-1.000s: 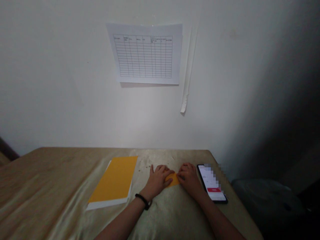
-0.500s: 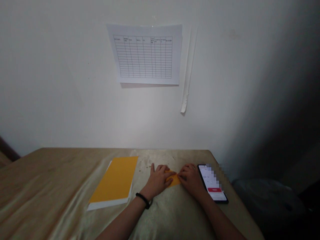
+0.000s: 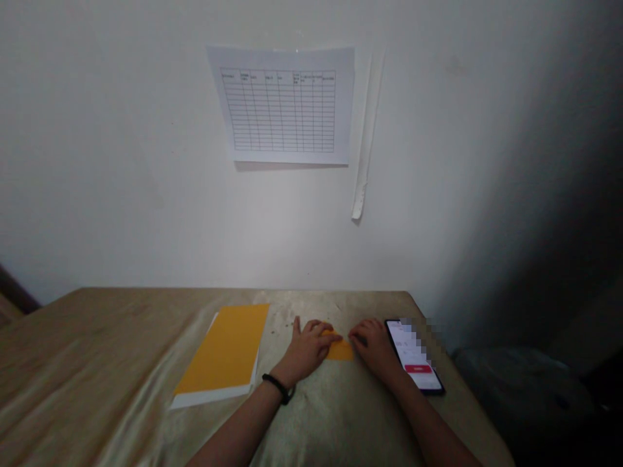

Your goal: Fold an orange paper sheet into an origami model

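Observation:
A small folded piece of orange paper (image 3: 339, 351) lies on the cloth-covered surface between my hands. Over its left part rests my left hand (image 3: 307, 344), fingers spread, with the index finger stretched across the paper and the little finger sticking out. My right hand (image 3: 372, 344) is at the paper's right edge. Its fingers are curled in and its thumb is bent close to them; whether they pinch the paper's edge I cannot tell. Part of the paper is hidden under my left fingers.
A stack of orange and white sheets (image 3: 226, 350) lies to the left. Right of my right hand is a phone (image 3: 423, 379) with its screen lit. The satin-like cloth (image 3: 121, 337) is wrinkled on the left. A printed table sheet (image 3: 292, 157) hangs on the wall.
My right fingers have moved slightly right and up from the orange paper, so more of its right side shows. My left hand stays on the paper with only a slight shift.

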A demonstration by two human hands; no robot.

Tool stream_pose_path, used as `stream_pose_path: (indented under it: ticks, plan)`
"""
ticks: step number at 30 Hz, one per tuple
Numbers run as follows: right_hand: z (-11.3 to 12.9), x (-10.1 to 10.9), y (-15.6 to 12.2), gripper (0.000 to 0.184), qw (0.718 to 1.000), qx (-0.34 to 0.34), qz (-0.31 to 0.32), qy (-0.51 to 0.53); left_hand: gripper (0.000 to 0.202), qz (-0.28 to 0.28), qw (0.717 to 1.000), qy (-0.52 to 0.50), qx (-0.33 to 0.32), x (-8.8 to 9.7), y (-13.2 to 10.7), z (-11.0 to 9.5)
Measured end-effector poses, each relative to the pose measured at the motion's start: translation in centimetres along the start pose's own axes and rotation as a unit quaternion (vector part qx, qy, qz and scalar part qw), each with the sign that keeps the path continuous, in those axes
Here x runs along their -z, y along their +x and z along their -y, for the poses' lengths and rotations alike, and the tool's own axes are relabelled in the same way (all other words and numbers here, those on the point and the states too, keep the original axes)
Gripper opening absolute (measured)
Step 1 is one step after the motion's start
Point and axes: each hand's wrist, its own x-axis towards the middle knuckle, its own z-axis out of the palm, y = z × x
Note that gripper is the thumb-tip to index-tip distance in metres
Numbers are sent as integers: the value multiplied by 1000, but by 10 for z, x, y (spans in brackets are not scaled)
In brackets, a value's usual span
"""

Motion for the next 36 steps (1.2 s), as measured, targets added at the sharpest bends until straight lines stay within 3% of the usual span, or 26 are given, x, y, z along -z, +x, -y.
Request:
stream_pose_path:
  ticks: [19,36]
  plan:
    - [3,-4,4,14,998,1,41,-36,49,8,1000,18,7,-2,0,1]
    - [-3,7,-2,13,998,-9,53,-33,47,11,1000,1,14,1,0,-1]
